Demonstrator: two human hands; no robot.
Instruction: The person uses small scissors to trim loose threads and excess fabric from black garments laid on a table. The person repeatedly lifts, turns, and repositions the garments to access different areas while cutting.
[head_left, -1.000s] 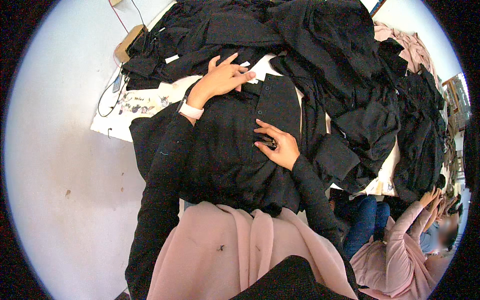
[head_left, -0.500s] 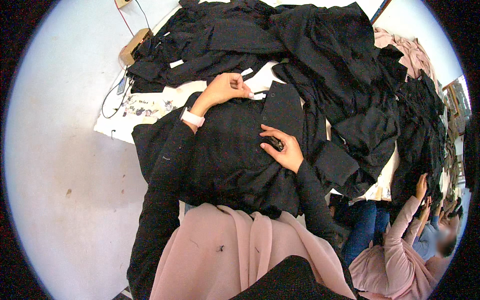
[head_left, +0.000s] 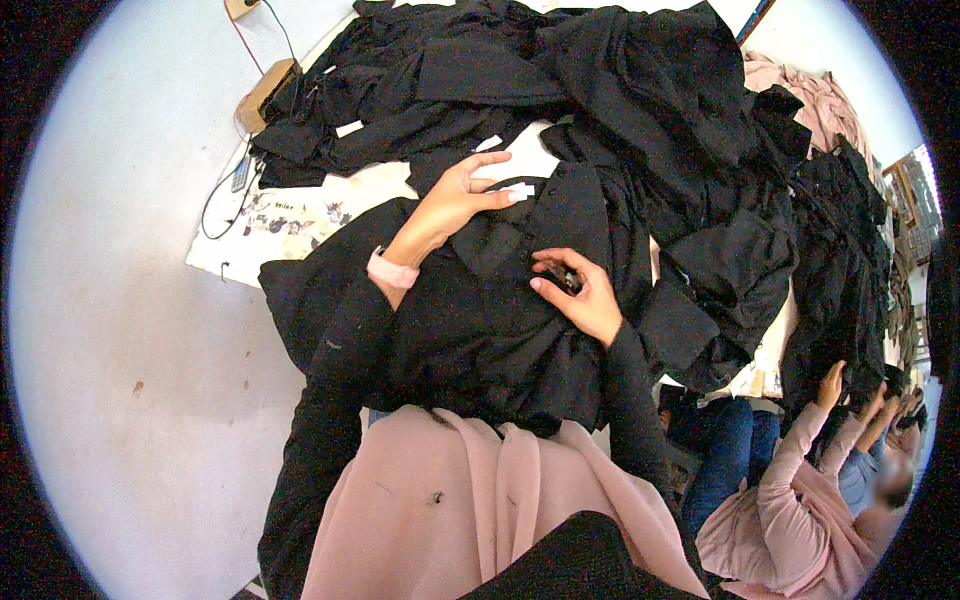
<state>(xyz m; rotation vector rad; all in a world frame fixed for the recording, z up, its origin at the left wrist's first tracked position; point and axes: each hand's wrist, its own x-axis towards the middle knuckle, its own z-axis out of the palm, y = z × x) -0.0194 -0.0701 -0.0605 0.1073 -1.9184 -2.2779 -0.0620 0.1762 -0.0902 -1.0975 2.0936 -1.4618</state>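
A black garment (head_left: 450, 320) with a row of buttons lies in front of me, spilling over the table edge toward my lap. My left hand (head_left: 450, 205), a pale pink band on its wrist, is over the garment's upper edge. Its index finger and thumb are spread apart, the thumb beside a small white label (head_left: 522, 191). Right of the garment's middle, my right hand (head_left: 590, 303) has its fingers curled round a small dark thing with shiny spots (head_left: 568, 277). Mostly hidden in the palm, it is too small to name.
Black garments (head_left: 480, 80) are heaped across the back and right of the white-covered table (head_left: 225, 245). A brown box (head_left: 266, 95) with cables is at the back left. Pink cloth (head_left: 810, 95) lies far right. A co-worker in a pink sleeve (head_left: 785, 470) reaches onto the pile at the right.
My left finger and thumb have parted from their pinch at the label. The garment's front panel has shifted, and its buttons now show. My right hand has moved slightly right, still curled.
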